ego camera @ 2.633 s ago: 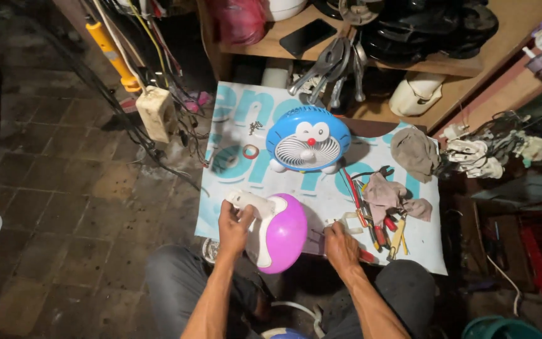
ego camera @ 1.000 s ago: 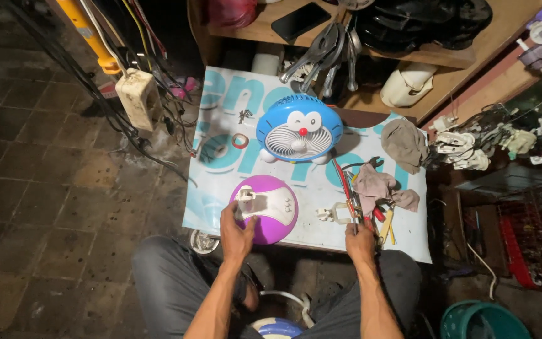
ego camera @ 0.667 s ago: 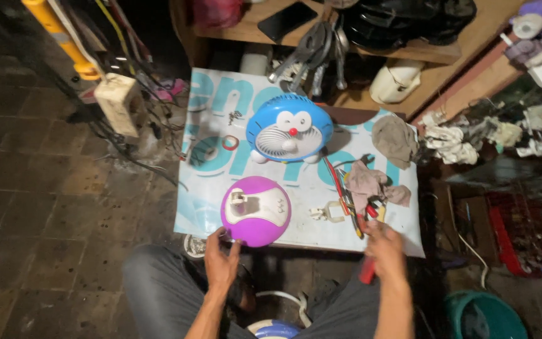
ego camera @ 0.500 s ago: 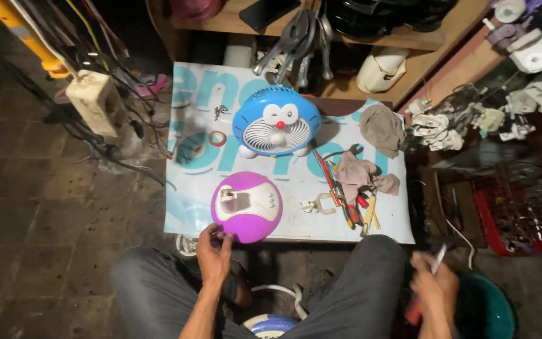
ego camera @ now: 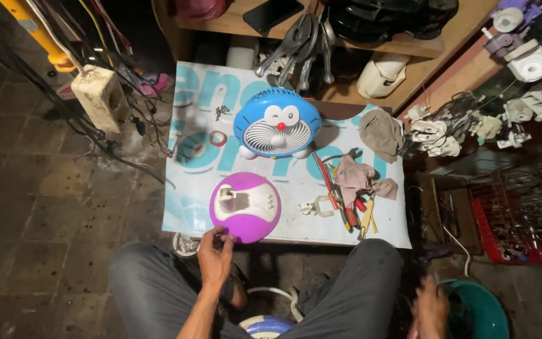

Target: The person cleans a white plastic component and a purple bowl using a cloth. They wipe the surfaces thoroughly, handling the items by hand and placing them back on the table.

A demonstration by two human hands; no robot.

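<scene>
- The left hand point(ego camera: 216, 252) is at the lower centre of the frame, fingers curled, touching the near edge of the purple round fan base point(ego camera: 245, 206).
- The right hand point(ego camera: 431, 307) is blurred at the lower right, beside the green bucket point(ego camera: 481, 311); I cannot tell its grip.
- The blue cartoon fan point(ego camera: 276, 130) stands above the base.

My right hand point(ego camera: 431, 307) motion-blurred beside the green plastic bucket point(ego camera: 481, 314), its grip unreadable, bucket cut by the lower edge, fingertips of my left hand point(ego camera: 214, 254) hiding the round purple fan base's point(ego camera: 246, 207) near rim, small white-and-blue round object point(ego camera: 270, 328) between my knees cropped.
</scene>
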